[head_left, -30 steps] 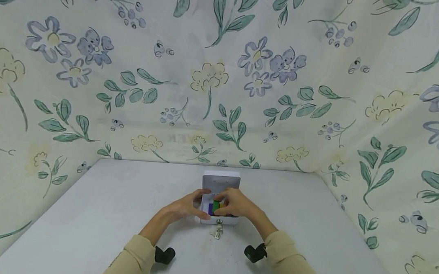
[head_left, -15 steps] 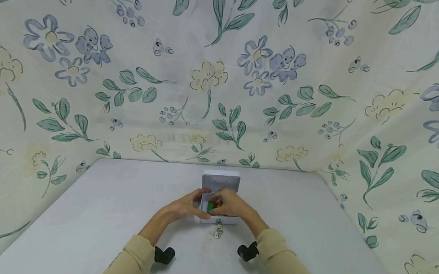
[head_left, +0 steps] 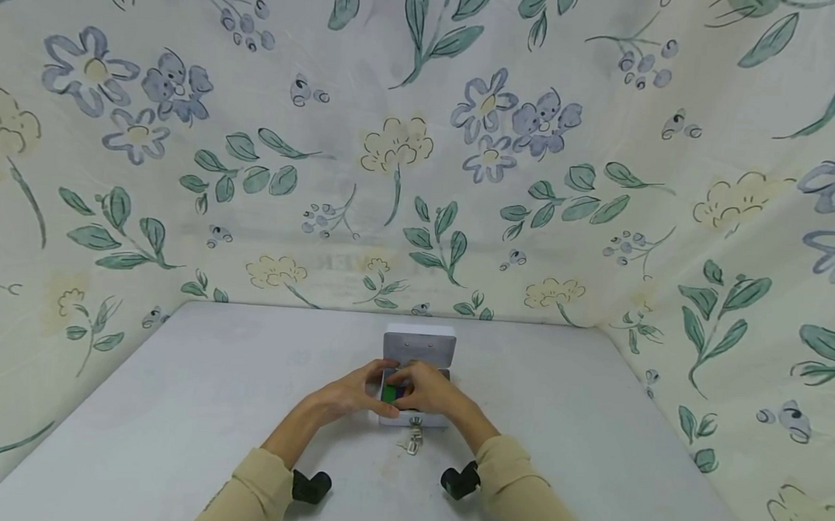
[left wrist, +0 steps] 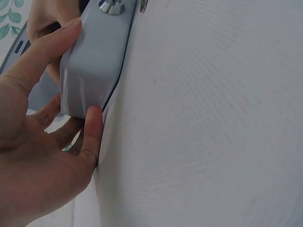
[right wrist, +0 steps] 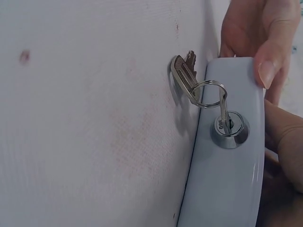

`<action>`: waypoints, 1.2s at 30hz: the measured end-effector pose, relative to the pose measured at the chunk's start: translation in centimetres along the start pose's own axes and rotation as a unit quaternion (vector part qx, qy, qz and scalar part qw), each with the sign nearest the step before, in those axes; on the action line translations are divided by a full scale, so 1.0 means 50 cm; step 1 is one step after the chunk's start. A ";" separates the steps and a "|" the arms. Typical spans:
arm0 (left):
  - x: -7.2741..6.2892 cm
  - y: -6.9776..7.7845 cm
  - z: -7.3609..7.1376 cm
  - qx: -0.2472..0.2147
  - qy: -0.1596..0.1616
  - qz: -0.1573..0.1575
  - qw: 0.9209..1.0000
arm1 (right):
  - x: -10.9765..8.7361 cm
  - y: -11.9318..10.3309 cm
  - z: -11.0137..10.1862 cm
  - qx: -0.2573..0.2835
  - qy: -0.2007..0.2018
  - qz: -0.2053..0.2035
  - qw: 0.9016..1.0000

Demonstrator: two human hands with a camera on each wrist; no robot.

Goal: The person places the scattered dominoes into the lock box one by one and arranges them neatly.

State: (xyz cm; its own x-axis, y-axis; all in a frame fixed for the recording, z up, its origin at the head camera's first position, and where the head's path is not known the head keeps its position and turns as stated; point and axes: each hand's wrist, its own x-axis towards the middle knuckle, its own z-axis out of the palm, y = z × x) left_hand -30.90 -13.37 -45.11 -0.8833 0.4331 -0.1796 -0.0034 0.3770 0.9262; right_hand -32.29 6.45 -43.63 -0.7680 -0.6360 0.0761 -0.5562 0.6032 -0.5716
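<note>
A small white metal cash box (head_left: 433, 421) stands on the table with its lid (head_left: 420, 349) raised. My left hand (head_left: 352, 390) grips the box's left end; the left wrist view has the thumb (left wrist: 61, 40) over the front rim and the fingers spread along the side. My right hand (head_left: 429, 389) reaches inside, pinching a green block (head_left: 389, 394) near the left wall. A dark blue piece shows beside that block, and the right hand hides most of the interior. In the right wrist view a key sits in the front lock (right wrist: 229, 130).
From that key a ring (right wrist: 208, 94) carries more keys (right wrist: 184, 78) hanging in front of the box. Beneath everything is a white table (head_left: 267, 347), backed by a flower-printed cloth (head_left: 335, 233). Black wrist cameras (head_left: 312, 487) are strapped at both sleeves.
My right hand has shifted left inside the box, carrying the green block toward the left wall. The left hand keeps its grip on the box.
</note>
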 end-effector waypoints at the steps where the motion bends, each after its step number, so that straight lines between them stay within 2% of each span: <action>1: 0.000 0.000 0.000 0.000 0.000 0.000 1.000 | 0.001 0.000 0.001 -0.004 0.002 -0.001 1.000; 5: 0.001 -0.001 0.000 0.000 0.002 0.000 1.000 | 0.004 0.002 0.004 -0.020 0.010 0.000 1.000; 15: 0.000 -0.002 -0.001 0.007 0.002 0.005 1.000 | 0.006 0.007 0.012 -0.010 0.024 -0.004 1.000; 24: -0.003 0.000 0.000 0.006 0.005 0.007 1.000 | 0.004 0.000 0.013 -0.018 0.021 0.013 1.000; 31: -0.001 -0.004 -0.001 0.014 0.001 0.011 1.000 | 0.003 -0.001 0.015 -0.016 0.026 0.003 1.000; 36: 0.000 -0.005 -0.002 0.013 0.005 0.006 1.000 | 0.000 -0.002 0.016 -0.022 0.027 0.011 0.999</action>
State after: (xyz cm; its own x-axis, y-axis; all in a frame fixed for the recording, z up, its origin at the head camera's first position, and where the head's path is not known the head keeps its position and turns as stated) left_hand -30.94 -13.53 -45.33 -0.8879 0.4291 -0.1656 0.0184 0.3928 0.9194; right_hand -31.99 6.00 -44.24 -0.7957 -0.5960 0.1078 -0.5510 0.6384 -0.5374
